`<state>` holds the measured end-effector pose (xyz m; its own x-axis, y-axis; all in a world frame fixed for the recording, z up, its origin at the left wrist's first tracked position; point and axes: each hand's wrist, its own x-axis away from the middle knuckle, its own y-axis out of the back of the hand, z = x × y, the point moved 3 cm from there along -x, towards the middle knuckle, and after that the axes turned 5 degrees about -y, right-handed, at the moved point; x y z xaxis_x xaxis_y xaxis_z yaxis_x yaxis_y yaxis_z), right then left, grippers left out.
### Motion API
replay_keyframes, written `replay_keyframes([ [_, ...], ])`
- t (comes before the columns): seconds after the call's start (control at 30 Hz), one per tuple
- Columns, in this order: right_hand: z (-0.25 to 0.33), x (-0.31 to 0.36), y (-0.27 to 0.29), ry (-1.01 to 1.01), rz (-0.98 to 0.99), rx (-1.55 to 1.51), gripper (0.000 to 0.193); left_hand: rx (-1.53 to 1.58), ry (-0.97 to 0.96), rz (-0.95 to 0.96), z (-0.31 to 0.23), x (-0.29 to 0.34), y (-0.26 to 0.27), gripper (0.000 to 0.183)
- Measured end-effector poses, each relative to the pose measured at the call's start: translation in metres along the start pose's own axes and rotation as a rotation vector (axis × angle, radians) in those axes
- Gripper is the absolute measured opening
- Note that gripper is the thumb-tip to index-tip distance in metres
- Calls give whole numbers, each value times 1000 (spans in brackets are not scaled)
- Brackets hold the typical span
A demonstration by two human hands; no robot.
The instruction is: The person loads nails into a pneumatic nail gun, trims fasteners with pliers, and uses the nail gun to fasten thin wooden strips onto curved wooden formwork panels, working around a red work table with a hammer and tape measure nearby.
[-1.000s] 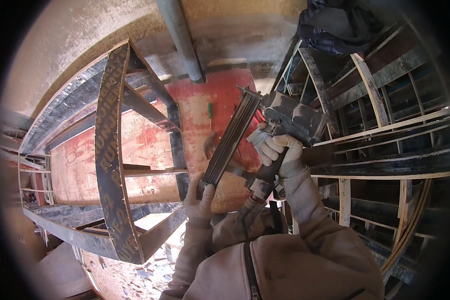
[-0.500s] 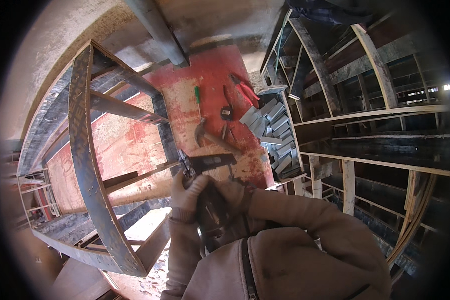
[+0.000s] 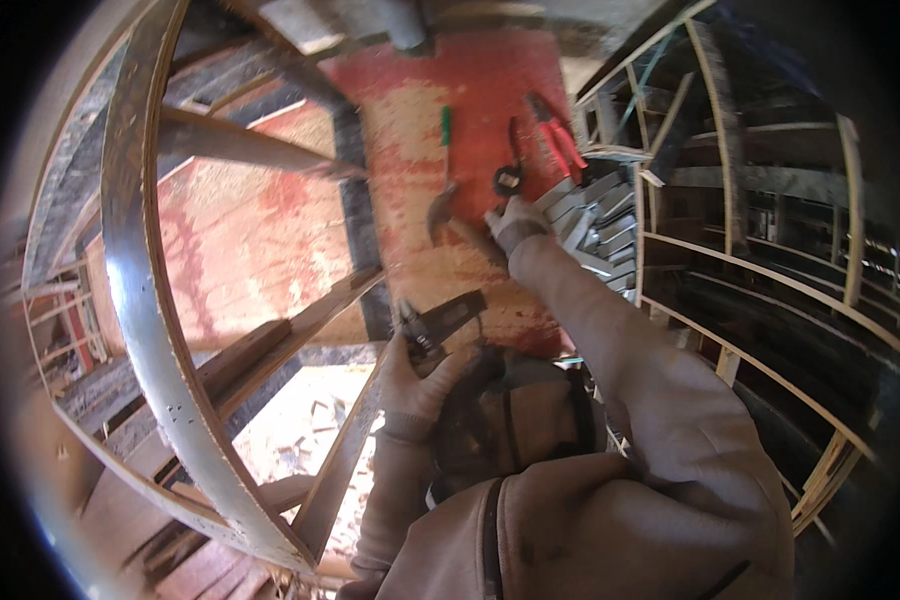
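Note:
My left hand (image 3: 418, 385) is wrapped around a black nail gun (image 3: 448, 318) with a metal nose, held low in front of my body. My right arm is stretched forward over the red-and-tan board (image 3: 400, 150). The right hand (image 3: 517, 222) is down at the board, fingers drawn together; whatever lies in them is hidden. Just beyond it sits a black tape measure (image 3: 508, 181). To its left lies a claw hammer (image 3: 475, 238), and farther off a green-handled screwdriver (image 3: 446, 130). Red-handled pliers (image 3: 558, 140) lie ahead on the right.
Grey metal strips (image 3: 600, 225) are piled right of the board. A curved wooden frame (image 3: 130, 250) rises close on my left. Slatted wooden frames (image 3: 725, 150) stand on the right. A dark bag-like thing (image 3: 520, 400) sits against my front. A grey pipe (image 3: 402, 25) meets the board's far end.
My right hand has left the nail gun and reached forward beside the tape measure, covering a small tool there. The left hand still holds the gun. The whole view has shifted.

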<state>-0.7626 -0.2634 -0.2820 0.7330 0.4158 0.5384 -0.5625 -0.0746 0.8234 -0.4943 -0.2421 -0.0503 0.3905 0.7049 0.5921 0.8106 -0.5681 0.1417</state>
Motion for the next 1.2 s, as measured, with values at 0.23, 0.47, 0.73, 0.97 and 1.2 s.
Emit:
replay_keyframes([
  [0.23,19,-17,-29,-106,110,53,45,-31,-43,2,-10,0,1,83],
  [0.47,6,61,86,305,474,-1032,34,125,-106,117,3,-8,-7,96],
  [0.73,38,184,151,671,682,-753,30,6,-233,57,21,-17,-30,100],
  [0.97,50,185,149,823,315,-233,36,-36,-224,44,19,-11,-28,103],
  [1.2,54,174,145,994,286,29,37,89,-391,4,28,-18,-27,81],
])
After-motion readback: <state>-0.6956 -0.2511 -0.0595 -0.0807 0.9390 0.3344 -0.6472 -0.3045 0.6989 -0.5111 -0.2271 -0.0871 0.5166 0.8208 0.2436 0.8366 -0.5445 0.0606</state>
